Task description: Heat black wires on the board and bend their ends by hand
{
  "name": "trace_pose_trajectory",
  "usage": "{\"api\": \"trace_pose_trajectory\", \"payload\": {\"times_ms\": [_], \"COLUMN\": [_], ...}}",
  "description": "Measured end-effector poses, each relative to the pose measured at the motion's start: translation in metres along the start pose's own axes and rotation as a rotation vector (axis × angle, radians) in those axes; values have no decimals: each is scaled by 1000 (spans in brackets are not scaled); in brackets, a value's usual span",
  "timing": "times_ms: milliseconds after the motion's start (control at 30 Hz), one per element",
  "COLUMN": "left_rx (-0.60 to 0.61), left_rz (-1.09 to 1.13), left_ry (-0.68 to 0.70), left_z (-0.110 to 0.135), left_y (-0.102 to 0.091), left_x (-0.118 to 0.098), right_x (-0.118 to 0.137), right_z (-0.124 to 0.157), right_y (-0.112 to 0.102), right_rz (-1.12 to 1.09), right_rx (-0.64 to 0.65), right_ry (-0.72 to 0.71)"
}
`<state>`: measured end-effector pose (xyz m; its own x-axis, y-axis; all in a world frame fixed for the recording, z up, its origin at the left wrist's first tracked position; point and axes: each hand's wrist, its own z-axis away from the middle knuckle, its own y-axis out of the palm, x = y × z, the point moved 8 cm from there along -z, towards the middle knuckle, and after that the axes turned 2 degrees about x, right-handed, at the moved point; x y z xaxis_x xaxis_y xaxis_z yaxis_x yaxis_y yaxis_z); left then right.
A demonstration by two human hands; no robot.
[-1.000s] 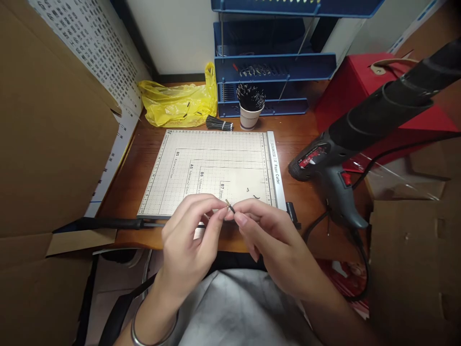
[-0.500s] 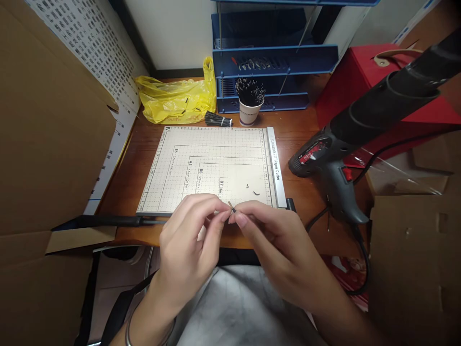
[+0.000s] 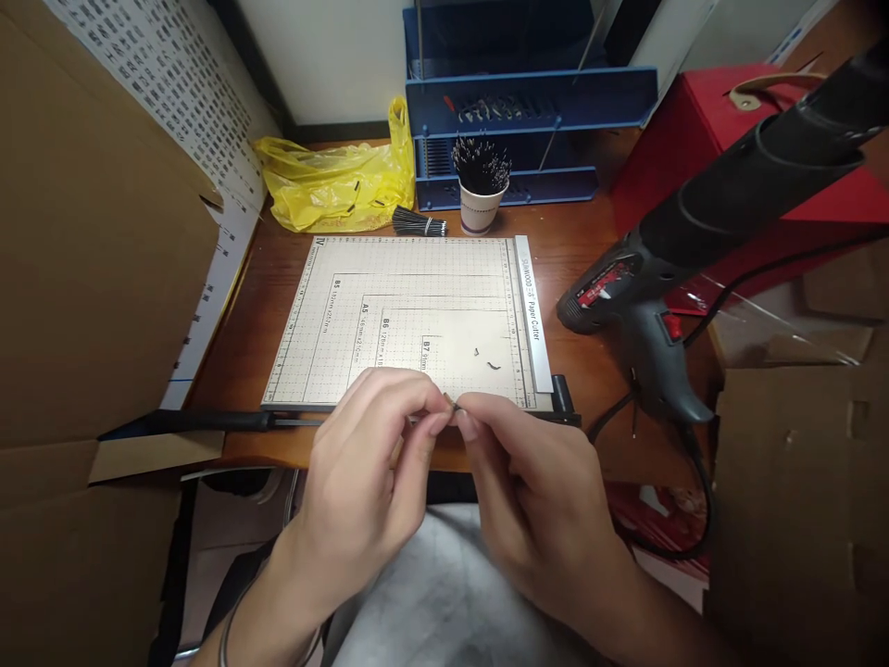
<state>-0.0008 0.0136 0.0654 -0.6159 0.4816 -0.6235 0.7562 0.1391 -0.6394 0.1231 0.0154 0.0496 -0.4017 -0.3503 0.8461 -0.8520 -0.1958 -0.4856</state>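
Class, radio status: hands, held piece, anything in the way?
Left hand, right hand: pinching a small piece between them. Piece mostly hidden. Dark scrap on paper cutter, apart from hands. Nothing visibly in the way.

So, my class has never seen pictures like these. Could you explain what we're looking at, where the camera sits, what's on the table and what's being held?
There is no machine at work here: these are a person's bare left hand and right hand. One camera, worn on that person's head, looks forward and down, so every picture shares that view. The fingertips of both hands meet around a small piece, mostly hidden by the grip. On the wooden table lies a paper cutter with tiny bits on it. Behind it are a yellow bag, a bundle of thin black strands and a cup full of similar strands.
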Motion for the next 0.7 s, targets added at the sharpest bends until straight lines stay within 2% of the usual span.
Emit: {"api": "trace_pose_trajectory", "payload": {"times_ms": [133, 233, 300, 500, 600, 700], "left_rx": [30, 83, 86, 23, 56, 57], "left_rz": [111, 334, 428, 526, 602, 575], "left_ry": [-47, -214, -307, -461, -506, -530], "left_z": [3, 11, 16, 14, 12, 14], "left_y": [3, 10, 12, 14, 20, 22], "left_x": [6, 20, 25, 30, 29, 32], "right_x": [-3, -4, -2, 5, 3, -6], "right_z": [-1, -2, -2, -2, -3, -7], "right_y": [2, 3, 5, 5, 5, 4], "right_rz": [-73, -104, -56, 157, 197, 125], "right_rx": [17, 55, 59, -157, -216, -166], "right_ry": [55, 75, 37, -119, -99, -14]}}
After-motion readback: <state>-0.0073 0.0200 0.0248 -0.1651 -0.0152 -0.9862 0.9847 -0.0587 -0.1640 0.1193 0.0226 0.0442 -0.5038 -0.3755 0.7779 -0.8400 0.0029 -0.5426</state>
